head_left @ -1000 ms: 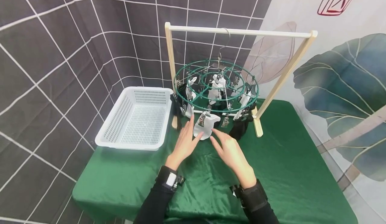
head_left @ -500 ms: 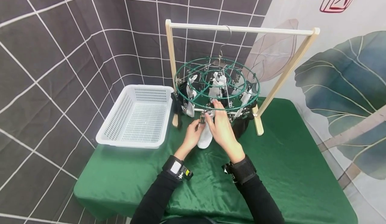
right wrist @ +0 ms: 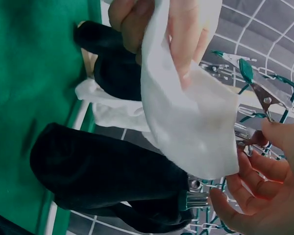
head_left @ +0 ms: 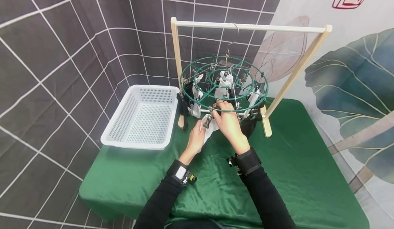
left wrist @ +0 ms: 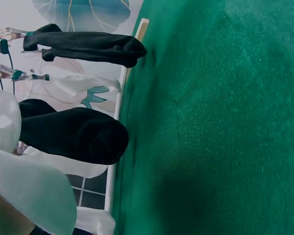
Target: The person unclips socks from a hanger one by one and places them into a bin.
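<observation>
A white sock slants below the front of a round green drying hanger. My left hand grips the sock along its left side. In the right wrist view, fingers and thumb of my right hand pinch a metal clip right at the cuff of the white sock. Another metal clip dangles in front of the sock in the head view. In the left wrist view, the sock's pale fabric fills the lower left corner. Black socks hang close behind it.
A white plastic basket stands left on the green cloth. The hanger hooks over the white bar of a wooden-legged rack. More white socks and black ones hang around the ring.
Both hands have come in from beside the hanging sock. The right has risen to the clip at its top; the left has taken hold of the sock, which now slants down to the left.
</observation>
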`<state>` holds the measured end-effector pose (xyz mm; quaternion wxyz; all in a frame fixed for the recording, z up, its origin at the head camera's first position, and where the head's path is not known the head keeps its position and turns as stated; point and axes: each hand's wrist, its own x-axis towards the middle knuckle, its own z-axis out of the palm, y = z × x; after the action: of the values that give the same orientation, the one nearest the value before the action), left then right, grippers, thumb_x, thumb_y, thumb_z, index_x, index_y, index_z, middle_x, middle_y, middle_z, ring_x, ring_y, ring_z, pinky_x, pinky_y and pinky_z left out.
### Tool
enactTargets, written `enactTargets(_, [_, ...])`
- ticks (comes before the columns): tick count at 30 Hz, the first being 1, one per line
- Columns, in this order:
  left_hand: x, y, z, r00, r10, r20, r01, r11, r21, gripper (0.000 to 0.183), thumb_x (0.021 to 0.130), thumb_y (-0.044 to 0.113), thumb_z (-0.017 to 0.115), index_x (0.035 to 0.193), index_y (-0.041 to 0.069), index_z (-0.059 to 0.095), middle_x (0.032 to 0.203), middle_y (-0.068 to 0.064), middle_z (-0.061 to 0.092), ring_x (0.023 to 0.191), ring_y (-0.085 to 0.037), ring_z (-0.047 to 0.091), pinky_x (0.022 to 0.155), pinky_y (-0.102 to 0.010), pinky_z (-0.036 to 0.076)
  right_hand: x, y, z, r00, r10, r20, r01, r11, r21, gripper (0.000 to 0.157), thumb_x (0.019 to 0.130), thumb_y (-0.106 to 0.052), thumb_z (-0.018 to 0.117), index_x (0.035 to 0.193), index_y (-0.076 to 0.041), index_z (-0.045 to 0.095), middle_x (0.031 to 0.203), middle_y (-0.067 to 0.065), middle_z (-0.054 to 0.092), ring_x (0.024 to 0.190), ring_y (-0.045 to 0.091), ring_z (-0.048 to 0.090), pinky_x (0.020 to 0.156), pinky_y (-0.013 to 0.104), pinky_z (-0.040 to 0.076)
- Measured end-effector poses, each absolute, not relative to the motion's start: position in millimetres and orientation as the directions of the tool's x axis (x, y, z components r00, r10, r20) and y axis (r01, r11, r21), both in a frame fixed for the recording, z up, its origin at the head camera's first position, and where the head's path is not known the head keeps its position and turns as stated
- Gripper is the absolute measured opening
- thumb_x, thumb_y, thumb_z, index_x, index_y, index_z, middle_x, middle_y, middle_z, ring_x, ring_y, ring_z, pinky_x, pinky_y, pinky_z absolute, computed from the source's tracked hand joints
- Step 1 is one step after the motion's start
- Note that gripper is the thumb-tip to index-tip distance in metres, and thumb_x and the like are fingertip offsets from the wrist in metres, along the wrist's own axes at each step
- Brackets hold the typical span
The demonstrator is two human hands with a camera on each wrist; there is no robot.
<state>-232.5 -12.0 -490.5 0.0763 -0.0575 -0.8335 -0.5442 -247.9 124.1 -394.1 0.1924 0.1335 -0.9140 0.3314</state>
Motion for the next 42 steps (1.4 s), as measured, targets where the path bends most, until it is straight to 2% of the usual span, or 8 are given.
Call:
enactTargets(4, [-233.3, -12.1, -488.0, -0.978, 0.014, 0.209, 0.196, 0.413, 0.889, 0.029, 0.109, 0.025, 0.041, 0.118, 0.004, 0.06, 0.101, -0.02, 0.068, 0.096, -0.036, 0.065, 0.084, -0.051, 0.051, -249.1, 124.6, -395.6, -0.897, -0.09, 0.433, -0.36, 0.716, -0.598, 0.02, 0.097, -0.013, 0.066, 0.11, 0.002, 0.068, 0.113, 0.02, 0.068, 0.11, 0.037, 0.062, 0.095, 0.05, 0.05])
enactTargets(10, [-233.8, -13.2, -484.2, -0.965, 0.019, 0.26, 0.241, 0.451, 0.859, 0.027, 0.109, 0.025, 0.042, 0.103, 0.004, 0.057, 0.074, -0.011, 0.052, 0.073, -0.029, 0.055, 0.064, -0.039, 0.044, -249.3, 124.8, -398.8, -0.888, -0.06, 0.457, -0.369, 0.685, -0.628, 0.02, 0.097, -0.013, 0.067, 0.108, 0.004, 0.068, 0.112, 0.022, 0.069, 0.104, 0.037, 0.065, 0.089, 0.05, 0.052])
enactTargets(14, [-233.7, -15.6, -481.3, -0.959, 0.025, 0.281, 0.257, 0.488, 0.834, 0.025, 0.109, 0.022, 0.042, 0.099, 0.003, 0.055, 0.068, -0.005, 0.044, 0.064, -0.026, 0.049, 0.056, -0.033, 0.037, -249.5, 124.7, -401.1, -0.865, -0.065, 0.497, -0.412, 0.657, -0.631, 0.018, 0.096, -0.01, 0.066, 0.106, 0.005, 0.066, 0.108, 0.023, 0.068, 0.103, 0.038, 0.065, 0.089, 0.05, 0.052])
enactTargets(17, [-233.5, -18.7, -478.8, -0.959, 0.029, 0.282, 0.254, 0.531, 0.809, 0.026, 0.109, 0.023, 0.042, 0.095, 0.003, 0.053, 0.067, -0.006, 0.042, 0.062, -0.028, 0.049, 0.055, -0.035, 0.037, -249.6, 124.9, -401.9, -0.846, -0.064, 0.529, -0.442, 0.639, -0.63, 0.017, 0.096, -0.009, 0.067, 0.104, 0.005, 0.067, 0.106, 0.024, 0.068, 0.101, 0.039, 0.064, 0.088, 0.051, 0.051])
enactTargets(27, [-216.8, -52.3, -449.3, -0.968, 0.12, 0.22, 0.239, 0.707, 0.666, 0.02, 0.107, 0.019, 0.046, 0.098, 0.004, 0.056, 0.08, -0.02, 0.066, 0.071, -0.039, 0.065, 0.06, -0.047, 0.049, -251.7, 129.1, -404.7, -0.855, -0.031, 0.518, -0.419, 0.632, -0.653, 0.019, 0.094, -0.013, 0.07, 0.103, 0.004, 0.068, 0.103, 0.023, 0.068, 0.098, 0.038, 0.062, 0.085, 0.049, 0.049])
enactTargets(31, [-212.6, -83.5, -419.0, -0.968, 0.175, 0.178, 0.248, 0.767, 0.592, 0.019, 0.108, 0.017, 0.044, 0.103, 0.002, 0.056, 0.081, -0.02, 0.065, 0.072, -0.039, 0.065, 0.061, -0.047, 0.051, -252.1, 127.8, -402.6, -0.874, -0.023, 0.485, -0.391, 0.626, -0.675, 0.019, 0.092, -0.011, 0.071, 0.104, 0.003, 0.069, 0.105, 0.022, 0.068, 0.102, 0.038, 0.063, 0.089, 0.05, 0.049])
enactTargets(36, [-226.1, -128.5, -383.6, -0.979, 0.194, 0.056, 0.194, 0.827, 0.528, 0.029, 0.111, 0.02, 0.035, 0.121, 0.0, 0.053, 0.088, -0.017, 0.062, 0.077, -0.032, 0.062, 0.068, -0.042, 0.054, -253.6, 126.3, -400.6, -0.888, 0.02, 0.459, -0.343, 0.634, -0.693, 0.024, 0.09, -0.015, 0.076, 0.105, 0.002, 0.071, 0.106, 0.021, 0.07, 0.104, 0.037, 0.064, 0.093, 0.049, 0.049])
enactTargets(42, [-266.8, -168.0, -359.6, -0.97, 0.223, -0.095, 0.17, 0.907, 0.385, 0.04, 0.11, 0.014, 0.029, 0.139, -0.008, 0.045, 0.123, -0.032, 0.061, 0.115, -0.045, 0.062, 0.099, -0.052, 0.052, -253.5, 126.4, -402.8, -0.893, 0.039, 0.448, -0.324, 0.634, -0.702, 0.028, 0.09, -0.019, 0.077, 0.108, 0.002, 0.071, 0.109, 0.02, 0.071, 0.108, 0.037, 0.066, 0.096, 0.05, 0.049])
